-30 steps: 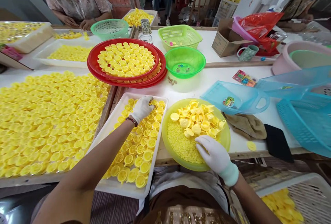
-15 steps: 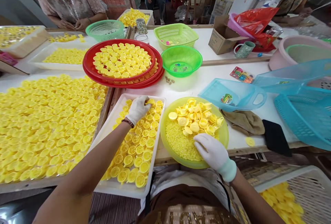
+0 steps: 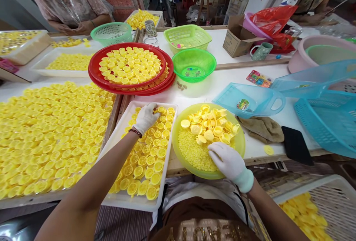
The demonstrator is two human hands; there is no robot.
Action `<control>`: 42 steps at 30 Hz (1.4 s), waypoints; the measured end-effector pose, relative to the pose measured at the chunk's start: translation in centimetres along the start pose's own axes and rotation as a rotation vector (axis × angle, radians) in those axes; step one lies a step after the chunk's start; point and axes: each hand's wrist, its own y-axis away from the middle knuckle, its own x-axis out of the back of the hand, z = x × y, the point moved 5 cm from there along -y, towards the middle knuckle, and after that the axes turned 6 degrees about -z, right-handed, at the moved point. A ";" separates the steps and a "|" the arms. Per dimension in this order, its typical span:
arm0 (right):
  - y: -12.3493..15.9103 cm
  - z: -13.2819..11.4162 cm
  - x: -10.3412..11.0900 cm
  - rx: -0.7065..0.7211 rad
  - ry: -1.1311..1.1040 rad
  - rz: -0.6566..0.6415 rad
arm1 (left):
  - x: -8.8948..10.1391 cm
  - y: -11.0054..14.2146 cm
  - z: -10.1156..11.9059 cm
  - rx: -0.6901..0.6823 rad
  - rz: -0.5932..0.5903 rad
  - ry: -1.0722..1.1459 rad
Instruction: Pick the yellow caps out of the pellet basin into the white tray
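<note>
My left hand [image 3: 145,118], in a white glove, rests with curled fingers on yellow caps [image 3: 147,155] lined up in a white tray [image 3: 122,200] in front of me. What its fingertips pinch is hidden. My right hand [image 3: 227,161], also gloved, lies on the near side of a yellow-green bowl [image 3: 240,144]. That bowl holds loose yellow caps [image 3: 210,126] at the back and tiny yellow beads [image 3: 194,154] at the front. The right fingers curl down into the beads and caps.
A large board of yellow caps [image 3: 52,137] fills the left. Stacked red plates [image 3: 96,66] of caps, a green bowl [image 3: 194,64], green baskets [image 3: 187,37] and blue baskets [image 3: 249,100] stand beyond. A person [image 3: 72,7] sits across the table. A black phone [image 3: 297,145] lies right.
The view has drifted slightly. My left hand has shifted a little toward me on the tray. My right hand stays at the bowl's near side.
</note>
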 end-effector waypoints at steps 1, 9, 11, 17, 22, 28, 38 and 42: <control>0.0 0.0 0.0 0.001 0.000 0.001 | 0.1 0.1 0.0 -0.005 -0.006 -0.001; -0.3 -0.2 0.4 -0.016 -0.003 -0.025 | 2.5 2.6 5.6 -0.168 0.163 0.065; -0.3 -0.2 0.4 -0.031 -0.004 -0.037 | 2.4 3.8 9.2 -0.331 0.100 0.113; -0.3 -0.3 0.4 -0.033 0.011 -0.040 | -0.6 6.4 17.3 -0.710 -0.202 -0.167; -0.2 -0.2 0.1 -0.026 0.025 -0.062 | -0.6 7.5 17.6 -0.691 -0.202 -0.263; -0.1 -0.2 0.0 -0.010 0.013 -0.065 | -0.1 9.9 16.1 -0.458 -0.324 -0.156; 0.4 0.3 0.7 -0.189 0.197 -0.279 | 0.2 9.6 15.5 -0.354 -0.247 -0.235; -1.1 -1.1 -0.2 -0.250 0.230 -0.347 | -0.2 10.0 15.4 -0.460 -0.241 -0.263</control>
